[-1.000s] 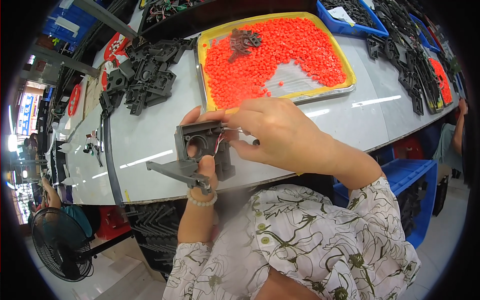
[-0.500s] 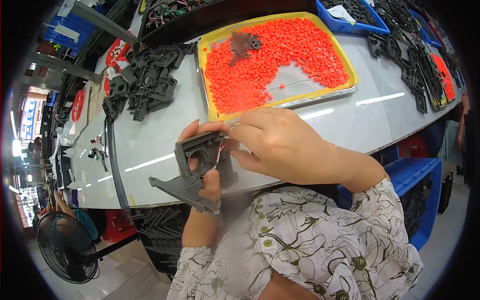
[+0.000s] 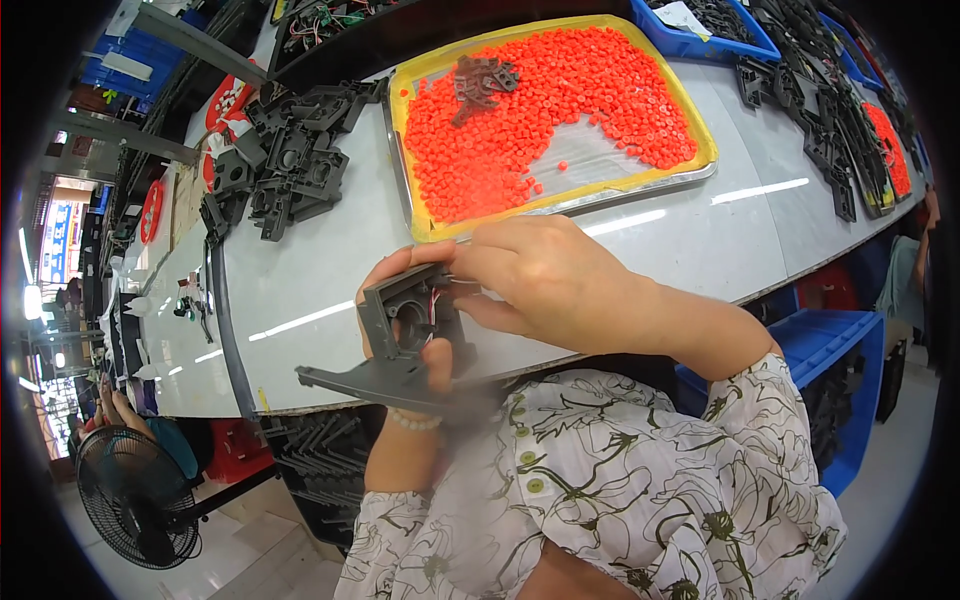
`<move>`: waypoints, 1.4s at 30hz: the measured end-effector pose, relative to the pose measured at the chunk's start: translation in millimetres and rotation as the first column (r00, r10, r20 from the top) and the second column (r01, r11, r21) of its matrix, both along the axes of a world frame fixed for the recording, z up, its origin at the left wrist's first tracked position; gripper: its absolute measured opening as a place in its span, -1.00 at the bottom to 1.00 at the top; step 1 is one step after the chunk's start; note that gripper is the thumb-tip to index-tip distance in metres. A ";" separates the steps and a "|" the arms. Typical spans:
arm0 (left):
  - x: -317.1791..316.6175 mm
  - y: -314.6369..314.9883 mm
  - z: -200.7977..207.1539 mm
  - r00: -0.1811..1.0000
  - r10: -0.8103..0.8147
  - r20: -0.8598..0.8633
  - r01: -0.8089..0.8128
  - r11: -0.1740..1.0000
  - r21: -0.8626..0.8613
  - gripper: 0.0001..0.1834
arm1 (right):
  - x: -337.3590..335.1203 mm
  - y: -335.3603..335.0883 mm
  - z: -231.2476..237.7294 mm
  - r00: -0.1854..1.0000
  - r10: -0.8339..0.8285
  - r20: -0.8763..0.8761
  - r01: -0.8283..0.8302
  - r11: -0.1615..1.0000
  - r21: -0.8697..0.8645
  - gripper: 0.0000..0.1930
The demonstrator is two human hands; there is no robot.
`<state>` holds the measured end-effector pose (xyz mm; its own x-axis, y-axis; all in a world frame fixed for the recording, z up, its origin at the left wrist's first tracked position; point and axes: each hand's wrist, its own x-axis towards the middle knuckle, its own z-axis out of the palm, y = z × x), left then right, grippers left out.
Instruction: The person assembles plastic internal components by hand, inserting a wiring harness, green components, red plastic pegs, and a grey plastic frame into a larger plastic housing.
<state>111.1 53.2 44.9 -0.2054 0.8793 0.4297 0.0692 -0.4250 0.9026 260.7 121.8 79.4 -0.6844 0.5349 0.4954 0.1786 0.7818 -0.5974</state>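
A dark grey plastic housing (image 3: 375,325) with a round opening and a long flat arm is held over the near table edge. My left hand (image 3: 437,362) is closed around it, thumb in front and fingers behind its top. Thin red and white wires (image 3: 433,308) run down inside the housing beside the round opening. At its upper right corner, my right hand (image 3: 545,280) is closed in a pinch on the wires, which come out between the fingertips. The fingertips themselves are partly hidden by the hand.
Beyond my hands lies a yellow-rimmed tray (image 3: 425,225) of small red plastic pieces, with grey parts (image 3: 482,85) on top. A pile of grey housings (image 3: 295,165) sits left. Blue bins (image 3: 725,50) stand far right and below the table. A black fan (image 3: 135,495) is at lower left.
The housing has tilted in my left hand, its flat arm now seen more edge-on. My right hand has shifted slightly left, still at the wires.
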 end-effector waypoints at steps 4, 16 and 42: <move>0.6 1.6 -1.9 1.000 -0.019 -0.022 0.020 0.999 0.039 -0.20 | -1.3 2.9 -4.1 1.000 0.010 -0.015 -0.010 0.998 -0.054 -0.82; -13.9 9.3 7.1 0.943 -0.102 0.316 0.130 0.989 -0.067 -0.18 | 27.0 16.7 -15.8 0.994 -0.051 -0.097 0.014 0.935 -0.353 -0.56; -15.1 8.8 5.1 0.862 -0.241 0.445 0.279 0.960 -0.021 -0.25 | 41.1 26.1 -16.4 0.950 -0.120 -0.289 -0.182 0.540 -0.822 -0.81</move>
